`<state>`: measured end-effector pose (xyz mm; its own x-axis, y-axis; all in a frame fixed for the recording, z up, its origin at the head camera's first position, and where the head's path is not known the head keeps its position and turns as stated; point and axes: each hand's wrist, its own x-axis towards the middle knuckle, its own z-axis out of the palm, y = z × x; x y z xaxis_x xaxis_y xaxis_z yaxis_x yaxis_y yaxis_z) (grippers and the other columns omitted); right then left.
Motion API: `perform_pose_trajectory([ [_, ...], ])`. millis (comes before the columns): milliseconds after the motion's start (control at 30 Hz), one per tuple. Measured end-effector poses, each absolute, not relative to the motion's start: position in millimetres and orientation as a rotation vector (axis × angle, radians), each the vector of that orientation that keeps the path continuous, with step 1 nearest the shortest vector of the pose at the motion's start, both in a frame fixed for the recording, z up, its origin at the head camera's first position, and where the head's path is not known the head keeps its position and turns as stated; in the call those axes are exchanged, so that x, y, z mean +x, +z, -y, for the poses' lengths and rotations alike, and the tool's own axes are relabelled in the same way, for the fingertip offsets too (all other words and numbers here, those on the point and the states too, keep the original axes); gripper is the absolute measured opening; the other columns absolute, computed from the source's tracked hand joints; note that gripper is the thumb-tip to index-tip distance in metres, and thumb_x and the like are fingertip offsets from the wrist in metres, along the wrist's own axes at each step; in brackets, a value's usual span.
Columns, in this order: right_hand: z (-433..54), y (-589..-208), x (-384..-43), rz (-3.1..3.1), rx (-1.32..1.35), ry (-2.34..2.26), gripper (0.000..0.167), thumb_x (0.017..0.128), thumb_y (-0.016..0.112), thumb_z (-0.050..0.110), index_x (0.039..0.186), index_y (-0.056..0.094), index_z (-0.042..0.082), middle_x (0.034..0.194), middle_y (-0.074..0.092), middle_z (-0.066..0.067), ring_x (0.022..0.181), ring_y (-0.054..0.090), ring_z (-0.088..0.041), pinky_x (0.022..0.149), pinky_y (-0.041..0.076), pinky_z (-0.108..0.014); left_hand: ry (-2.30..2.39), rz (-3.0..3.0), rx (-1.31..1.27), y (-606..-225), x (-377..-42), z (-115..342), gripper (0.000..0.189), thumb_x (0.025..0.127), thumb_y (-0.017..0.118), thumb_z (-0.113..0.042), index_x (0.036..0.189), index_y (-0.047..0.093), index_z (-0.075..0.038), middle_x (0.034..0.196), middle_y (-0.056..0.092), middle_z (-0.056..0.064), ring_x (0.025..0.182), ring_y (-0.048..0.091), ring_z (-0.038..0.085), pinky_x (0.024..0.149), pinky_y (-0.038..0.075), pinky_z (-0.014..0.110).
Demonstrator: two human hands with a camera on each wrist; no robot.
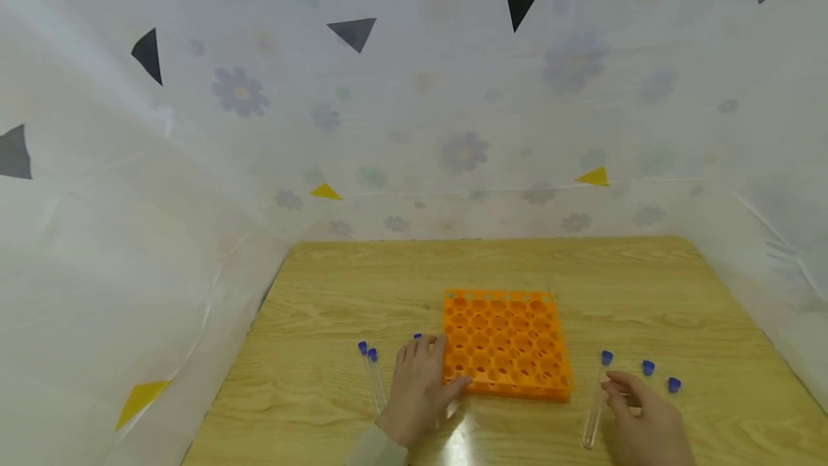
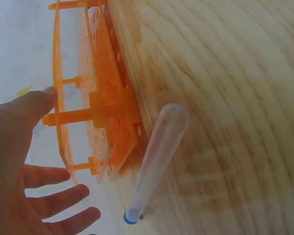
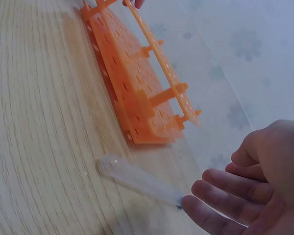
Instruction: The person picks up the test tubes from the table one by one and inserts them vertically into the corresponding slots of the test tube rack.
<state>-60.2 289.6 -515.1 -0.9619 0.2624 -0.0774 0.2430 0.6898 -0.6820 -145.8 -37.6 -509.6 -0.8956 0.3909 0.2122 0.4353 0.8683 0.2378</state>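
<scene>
In the head view, an orange test tube rack (image 1: 504, 387) stands on the table with its holes facing up. My left hand (image 1: 417, 383) rests at its near left corner. The left wrist view shows the thumb touching the upper plate's edge, the other fingers extended. A clear test tube (image 1: 593, 412) with a blue cap (image 1: 606, 357) lies right of the rack. Over it hovers my right hand (image 1: 647, 416), fingers loosely bent, nothing between them. In the right wrist view, a fingertip overlaps the capped end of the tube (image 3: 137, 181).
Two more blue caps (image 1: 648, 367) show beyond my right hand, which hides what is below them. Left of the rack lie capped tubes (image 1: 377, 383), one partly covered by my left hand. White floral sheeting (image 1: 466, 106) surrounds the wooden table (image 1: 362, 279) at the back and sides.
</scene>
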Motion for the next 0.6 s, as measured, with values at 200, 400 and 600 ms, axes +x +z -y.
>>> perform_pose_trajectory([
  [200, -318.9, -518.1, -62.8, 2.904, -0.595, 1.098, 0.047, 0.104, 0.046, 0.029, 0.135, 0.052, -0.006, 0.119, 0.065, -0.027, 0.091, 0.069, -0.031, 0.063, 0.057, -0.032, -0.43, 2.929, -0.613, -511.3, -146.1, 38.8, 0.075, 0.088, 0.061, -0.062, 0.141, 0.051, -0.009, 0.128, 0.059, 0.01, 0.12, 0.056, 0.031, 0.104, 0.045, 0.051],
  [400, -346.7, -522.6, -67.1, 3.082, -0.674, 1.132, 0.057, 0.101, 0.046, 0.03, 0.14, 0.042, -0.011, 0.123, 0.06, -0.032, 0.095, 0.067, -0.037, 0.067, 0.057, -0.039, -0.413, 2.94, -0.598, -517.2, -144.9, 39.2, 0.077, 0.091, 0.056, -0.064, 0.146, 0.046, -0.011, 0.125, 0.06, 0.011, 0.119, 0.056, 0.031, 0.104, 0.045, 0.051],
  [600, -358.2, -524.1, -68.1, 3.164, -0.608, 1.068, 0.059, 0.099, 0.048, 0.028, 0.137, 0.038, -0.017, 0.117, 0.059, -0.035, 0.091, 0.067, -0.037, 0.066, 0.057, -0.04, -0.393, 2.896, -0.596, -521.4, -144.0, 37.7, 0.075, 0.091, 0.056, -0.064, 0.144, 0.044, -0.013, 0.119, 0.061, 0.011, 0.117, 0.056, 0.032, 0.101, 0.046, 0.051],
])
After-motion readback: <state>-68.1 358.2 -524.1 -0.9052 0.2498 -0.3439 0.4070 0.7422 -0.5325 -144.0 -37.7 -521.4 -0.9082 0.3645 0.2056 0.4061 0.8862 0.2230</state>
